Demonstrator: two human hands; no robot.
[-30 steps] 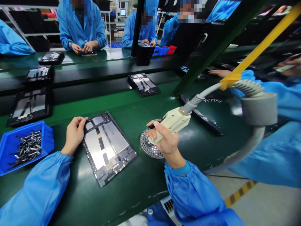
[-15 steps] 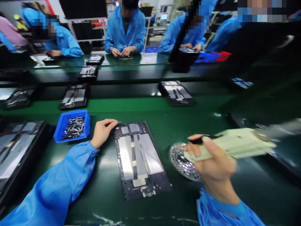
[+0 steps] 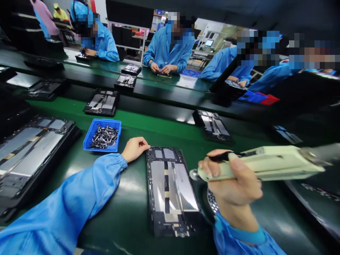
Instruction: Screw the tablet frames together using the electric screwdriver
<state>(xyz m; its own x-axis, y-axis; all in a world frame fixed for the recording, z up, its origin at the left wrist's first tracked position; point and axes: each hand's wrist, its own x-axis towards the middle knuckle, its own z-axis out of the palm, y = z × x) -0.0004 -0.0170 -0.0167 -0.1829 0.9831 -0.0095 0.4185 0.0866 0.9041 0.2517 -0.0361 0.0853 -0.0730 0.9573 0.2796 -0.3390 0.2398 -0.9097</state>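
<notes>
An opened tablet (image 3: 156, 191) with silver battery panels and dark strips lies flat on the green bench. At its upper left corner, my left hand (image 3: 135, 149) has thumb and fingers pinched together; anything between them is too small to make out. My right hand (image 3: 236, 182) is wrapped round a pale green electric screwdriver (image 3: 281, 163), held roughly level. The tool's silver nose hangs over the tablet's right edge. Partly hidden under my right wrist is a round perforated metal dish (image 3: 211, 201).
A blue bin (image 3: 102, 150) of small metal and black parts sits beyond my left forearm. Another opened tablet (image 3: 34, 152) lies at left. More devices stand along the line, including one tablet (image 3: 214, 125) at right. Co-workers in blue (image 3: 170, 46) sit opposite.
My right hand has brought the screwdriver from over the metal dish left to the tablet's edge. My left hand stays at the corner. The whole view has tilted and shifted.
</notes>
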